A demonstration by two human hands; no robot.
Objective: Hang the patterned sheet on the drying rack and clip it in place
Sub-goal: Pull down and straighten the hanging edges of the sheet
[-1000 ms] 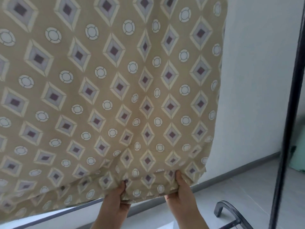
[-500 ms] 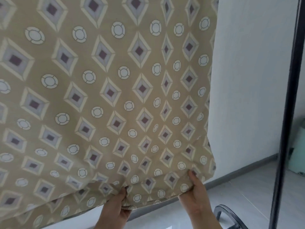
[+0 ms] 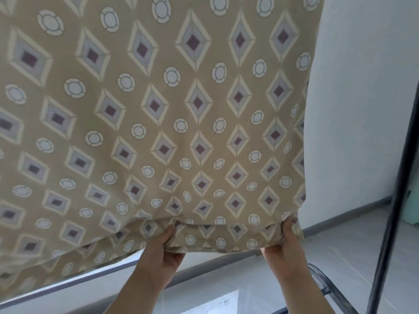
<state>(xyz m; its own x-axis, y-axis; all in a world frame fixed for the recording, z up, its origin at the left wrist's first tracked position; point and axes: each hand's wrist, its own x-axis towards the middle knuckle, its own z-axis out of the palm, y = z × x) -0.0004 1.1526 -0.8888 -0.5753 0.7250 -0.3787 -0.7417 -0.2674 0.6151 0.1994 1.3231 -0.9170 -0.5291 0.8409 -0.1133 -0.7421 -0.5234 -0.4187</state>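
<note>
The patterned sheet (image 3: 158, 123) is tan with cream diamonds and white circles, and it hangs down across most of the view. My left hand (image 3: 162, 257) pinches its bottom hem near the middle. My right hand (image 3: 283, 250) grips the hem at the lower right corner. The hem is stretched taut between the two hands. A dark upright pole of the drying rack (image 3: 394, 200) stands at the right, and a grey lower bar (image 3: 68, 284) runs under the sheet at the left. No clip is in view.
A white wall (image 3: 358, 109) is behind the sheet, with a grey skirting board (image 3: 340, 225) along a pale tiled floor (image 3: 340, 252). A curved dark rack foot (image 3: 326, 284) sits on the floor at lower right. Something pale green (image 3: 413, 209) is beyond the pole.
My right hand has slid right along the hem to the sheet's corner, widening the gap between my hands. The hem is now stretched flatter and the sheet looks closer.
</note>
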